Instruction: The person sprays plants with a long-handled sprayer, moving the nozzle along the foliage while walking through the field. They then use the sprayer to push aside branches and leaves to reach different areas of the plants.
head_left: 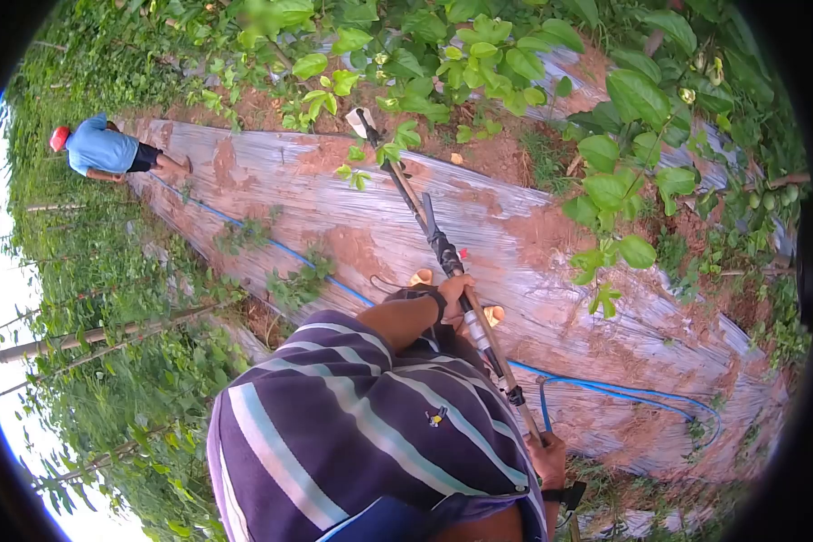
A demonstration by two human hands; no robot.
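Note:
A long brown pole (405,185) runs slantwise past my body, with black wrapped bindings, a silver section near its middle and a pale and black piece at its far end. My left hand (458,294) is closed around the middle of it, a dark band on the wrist. Lower down, my right hand (548,459) grips the same pole near its lower part, partly hidden by my striped shirt (361,425). A thin dark cord loops beside my left hand. My yellowish footwear (492,314) shows on both sides of the pole.
A blue hose (289,256) lies along the ground, which is covered by soil-stained plastic sheeting (379,235). Leafy vines (619,194) hang above and at right. A person (108,147) in a blue top stands at far left. Wooden poles (108,336) cross the foliage at left.

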